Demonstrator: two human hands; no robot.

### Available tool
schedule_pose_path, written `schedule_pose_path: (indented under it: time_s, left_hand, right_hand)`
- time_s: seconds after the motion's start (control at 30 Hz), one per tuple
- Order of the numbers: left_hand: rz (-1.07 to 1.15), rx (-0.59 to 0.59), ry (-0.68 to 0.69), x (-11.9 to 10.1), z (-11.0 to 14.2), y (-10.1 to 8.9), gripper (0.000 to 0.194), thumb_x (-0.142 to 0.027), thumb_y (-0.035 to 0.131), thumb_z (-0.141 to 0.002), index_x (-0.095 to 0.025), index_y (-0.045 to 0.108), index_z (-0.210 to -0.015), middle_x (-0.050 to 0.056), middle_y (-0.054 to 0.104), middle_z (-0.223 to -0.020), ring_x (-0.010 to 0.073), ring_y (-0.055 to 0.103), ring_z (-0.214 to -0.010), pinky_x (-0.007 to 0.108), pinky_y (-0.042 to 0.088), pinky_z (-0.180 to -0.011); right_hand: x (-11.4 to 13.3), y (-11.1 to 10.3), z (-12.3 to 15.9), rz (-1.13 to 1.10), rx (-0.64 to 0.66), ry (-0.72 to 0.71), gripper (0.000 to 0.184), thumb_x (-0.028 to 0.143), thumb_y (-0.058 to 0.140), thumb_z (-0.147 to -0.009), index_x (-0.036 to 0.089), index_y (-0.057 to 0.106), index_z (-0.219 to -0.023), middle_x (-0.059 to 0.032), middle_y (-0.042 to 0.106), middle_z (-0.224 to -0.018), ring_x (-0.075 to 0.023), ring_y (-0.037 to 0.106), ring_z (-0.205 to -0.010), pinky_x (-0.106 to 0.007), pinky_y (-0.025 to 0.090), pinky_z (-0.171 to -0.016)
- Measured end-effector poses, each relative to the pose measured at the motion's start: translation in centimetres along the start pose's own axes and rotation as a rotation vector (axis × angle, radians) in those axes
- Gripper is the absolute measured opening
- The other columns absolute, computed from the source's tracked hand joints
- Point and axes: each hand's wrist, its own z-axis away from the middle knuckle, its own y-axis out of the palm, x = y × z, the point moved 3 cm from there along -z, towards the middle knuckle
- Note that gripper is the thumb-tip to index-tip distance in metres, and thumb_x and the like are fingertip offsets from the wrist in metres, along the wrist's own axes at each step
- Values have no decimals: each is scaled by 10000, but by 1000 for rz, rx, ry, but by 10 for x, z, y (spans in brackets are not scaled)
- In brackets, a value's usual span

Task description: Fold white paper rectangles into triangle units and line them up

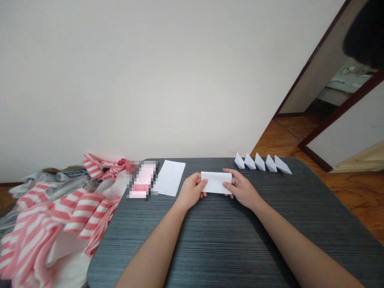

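Note:
A folded white paper (pixel 216 182) lies on the dark striped table (pixel 228 240), held between both hands. My left hand (pixel 192 191) pinches its left edge with thumb and fingers closed on it. My right hand (pixel 242 188) grips the right edge the same way. A flat white sheet (pixel 170 177) lies to the left of my hands. Several folded white paper shapes (pixel 263 163) stand in a row at the table's far right edge.
Red-and-white striped bags (pixel 60 216) pile up off the table's left side. A blurred pink item (pixel 143 180) rests beside the flat sheet. A white wall stands behind; a wooden floor and doorway (pixel 336 104) are at the right.

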Motion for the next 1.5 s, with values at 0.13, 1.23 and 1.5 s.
schedule_pose_path:
  time_s: [0.13,1.23,1.5]
  left_hand:
    - [16,37,-7,-1,1,2,298,-427,444,-843,-144,496,-923,-6,572,-525,81,485,-396,171,342,-384]
    - [-32,95,10,2,2,2,287,-382,393,-875,-130,492,-970,-9,551,-504,84,491,-393,160,352,-374]
    - [-43,92,-2,1,2,3,283,-385,395,-873,-134,494,-956,-12,543,-496,85,491,-391,157,347,-367]
  right_hand:
    - [-2,0,0,16,4,-2,535,330,551,-793,187,365,-1273,14,600,-637,-120,546,-467,-206,412,-394]
    - [2,-6,-1,105,2,10,248,413,501,-823,171,556,-817,23,548,-600,-118,488,-520,-231,378,-501]
    - [1,-7,-2,114,14,0,226,386,509,-829,170,566,-861,8,576,-647,-126,512,-550,-236,390,-518]
